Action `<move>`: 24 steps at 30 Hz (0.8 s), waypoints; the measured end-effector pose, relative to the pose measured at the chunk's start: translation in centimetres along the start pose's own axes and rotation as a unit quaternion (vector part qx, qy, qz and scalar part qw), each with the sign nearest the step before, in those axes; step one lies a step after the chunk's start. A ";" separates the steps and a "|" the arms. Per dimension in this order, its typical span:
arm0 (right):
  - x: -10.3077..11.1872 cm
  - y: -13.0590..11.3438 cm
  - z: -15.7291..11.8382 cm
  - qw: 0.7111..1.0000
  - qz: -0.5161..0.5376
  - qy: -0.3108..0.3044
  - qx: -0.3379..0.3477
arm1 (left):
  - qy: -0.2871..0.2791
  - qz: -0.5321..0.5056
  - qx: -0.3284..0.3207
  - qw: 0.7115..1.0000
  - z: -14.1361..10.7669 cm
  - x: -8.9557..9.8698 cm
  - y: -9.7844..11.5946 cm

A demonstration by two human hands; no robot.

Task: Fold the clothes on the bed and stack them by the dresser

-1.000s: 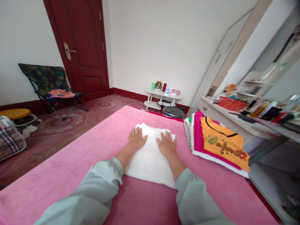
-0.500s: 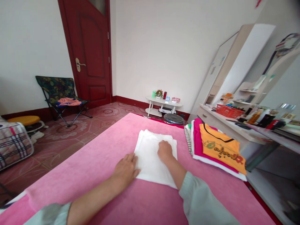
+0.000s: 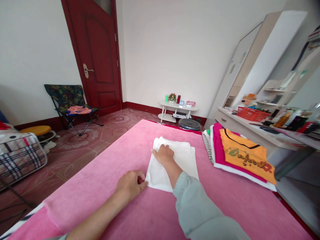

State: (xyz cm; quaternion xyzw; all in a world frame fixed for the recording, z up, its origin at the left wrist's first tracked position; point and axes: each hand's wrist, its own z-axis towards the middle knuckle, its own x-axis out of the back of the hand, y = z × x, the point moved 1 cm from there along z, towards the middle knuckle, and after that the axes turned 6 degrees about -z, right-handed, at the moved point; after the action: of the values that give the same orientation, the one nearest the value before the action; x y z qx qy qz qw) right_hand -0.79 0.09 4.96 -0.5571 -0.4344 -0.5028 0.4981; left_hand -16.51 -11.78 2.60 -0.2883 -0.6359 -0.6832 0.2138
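Note:
A white folded garment (image 3: 183, 156) lies flat on the pink bedspread (image 3: 107, 160) in front of me; its exact kind does not show. My left hand (image 3: 130, 184) is at its near left corner, thumb and forefinger pinched together at the edge. Higher up, my right hand (image 3: 164, 154) rests on the garment near its left side, with the fingers curled in and the thumb pointing left. Nothing shows inside the right hand's curled fingers. To the right sits a stack of folded clothes, topped by an orange shirt (image 3: 243, 150) with printed lettering.
Beyond the bed's far edge stands a low white table (image 3: 177, 106) with small items. A dresser (image 3: 250, 128) on the right bears a red basket (image 3: 251, 114) and bottles. A folding chair (image 3: 72, 100) with clothing stands by the red door (image 3: 100, 56).
My right hand has slid left across the white garment, from its right side to its left. My left hand's fingers have gone from lying flat to pinching at the corner.

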 end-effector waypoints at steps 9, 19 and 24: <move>0.1 -1.0 1.5 0.998 -0.023 -0.052 -0.007 | 0.044 -0.315 0.013 0.948 1.2 0.6 -0.5; 0.5 -0.9 1.3 0.998 -0.027 -0.051 0.031 | 0.066 -0.387 -0.035 0.919 0.8 0.1 -0.2; 1.8 1.5 -1.8 0.989 0.041 -0.083 0.118 | 0.053 -0.328 -0.061 0.941 1.1 0.3 -0.9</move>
State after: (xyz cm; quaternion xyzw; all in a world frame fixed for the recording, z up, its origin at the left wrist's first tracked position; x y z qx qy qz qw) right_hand 0.67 -1.92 6.53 -0.5515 -0.5077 -0.3793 0.5424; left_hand -17.18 -10.62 2.20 -0.0392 -0.6401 -0.7673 -0.0068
